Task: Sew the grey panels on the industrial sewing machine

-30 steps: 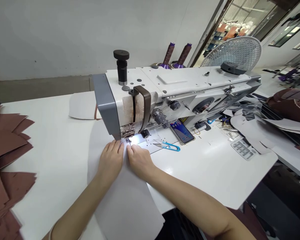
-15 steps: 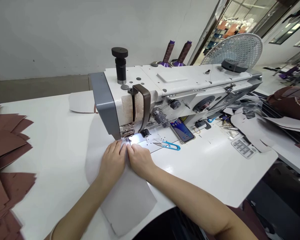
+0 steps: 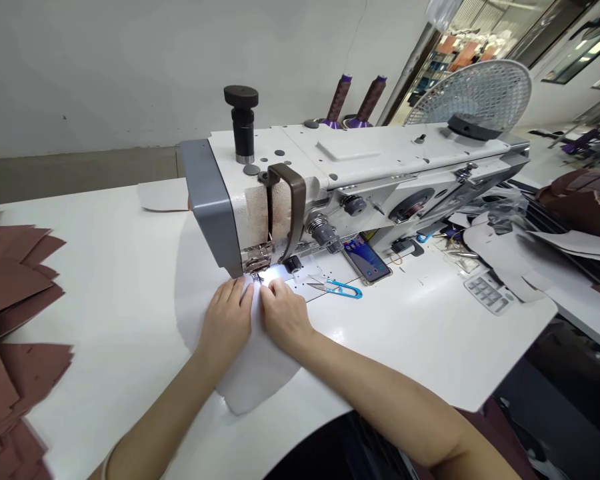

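Observation:
A pale grey sheet of material [image 3: 253,387], leather or fabric, lies on the white table under the needle area of a white sewing machine [image 3: 360,153]. My left hand [image 3: 227,313] rests flat on this sheet, its fingers stretched toward the presser foot [image 3: 257,277]. My right hand [image 3: 286,317] is just beside it, fingers curled and thumb pressed at the sheet close to the foot. The hands cover part of the sheet, and the right fingertips are partly hidden. To the right of them lie thread snips [image 3: 337,288] with blue handles.
Stacked reddish-brown cut pieces [image 3: 15,280] lie on the left. A phone [image 3: 367,260] lies under the machine arm. Two thread cones [image 3: 370,100] and a fan [image 3: 475,97] stand behind. Another pale piece [image 3: 165,195] lies at the back, with scraps [image 3: 495,253] on the right.
The pale sheet has moved away from me under the machine, so less of it shows at the near side. My right hand has shifted slightly right, apart from the left.

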The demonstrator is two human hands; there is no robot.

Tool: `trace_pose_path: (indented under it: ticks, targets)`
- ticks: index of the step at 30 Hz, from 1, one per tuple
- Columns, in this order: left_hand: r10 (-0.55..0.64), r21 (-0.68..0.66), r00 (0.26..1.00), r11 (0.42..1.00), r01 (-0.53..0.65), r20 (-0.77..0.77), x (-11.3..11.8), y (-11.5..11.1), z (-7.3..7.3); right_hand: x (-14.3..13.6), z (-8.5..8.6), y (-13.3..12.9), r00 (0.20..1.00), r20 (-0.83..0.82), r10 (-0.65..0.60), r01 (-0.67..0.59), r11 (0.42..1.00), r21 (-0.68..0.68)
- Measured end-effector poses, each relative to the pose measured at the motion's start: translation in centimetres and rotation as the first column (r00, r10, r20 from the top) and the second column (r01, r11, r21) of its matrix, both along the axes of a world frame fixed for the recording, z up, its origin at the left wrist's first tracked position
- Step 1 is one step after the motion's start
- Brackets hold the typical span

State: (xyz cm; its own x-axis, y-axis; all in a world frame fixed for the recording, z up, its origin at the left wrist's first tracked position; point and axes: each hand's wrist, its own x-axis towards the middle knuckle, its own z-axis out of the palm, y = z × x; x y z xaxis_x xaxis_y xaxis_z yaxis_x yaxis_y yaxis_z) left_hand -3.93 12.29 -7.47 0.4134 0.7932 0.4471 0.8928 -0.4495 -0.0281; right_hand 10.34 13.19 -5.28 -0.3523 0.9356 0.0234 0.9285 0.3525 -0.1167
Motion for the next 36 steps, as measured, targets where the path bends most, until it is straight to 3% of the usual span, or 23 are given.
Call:
trace_pose_path:
  ticks: [5, 9, 12, 22, 36]
  targets:
    - [0.017, -0.007, 1.000, 1.000, -0.018, -0.022, -0.3, 0.4, 0.1, 0.1, 0.1, -0.3, 0.992, -0.054, -0.114, 0.111, 0.993, -0.049]
    - [0.014, -0.002, 1.000, 1.000, -0.014, 0.010, -0.5, 0.3, 0.0, 0.8, 0.4, -0.6, 0.980, -0.146, -0.133, 0.121, 0.989, -0.084]
    - [-0.053, 0.003, 0.997, 0.999, 0.053, 0.060, -0.3, 0.0, 0.2, 1.0, 0.3, -0.6, 0.984, -0.131, -0.123, 0.113, 0.990, -0.084]
    - [-0.102, -0.007, 0.991, 0.995, 0.103, 0.091, 0.0, 0.0, 0.5, 0.9, -1.3, -0.8, 0.999, 0.010, 0.046, -0.047, 0.986, 0.158]
    - [-0.063, -0.050, 0.994, 0.996, 0.068, 0.093, 0.1, 0.1, 0.6, 0.7, -0.7, -0.5, 0.983, 0.052, 0.178, -0.184, 0.966, 0.183]
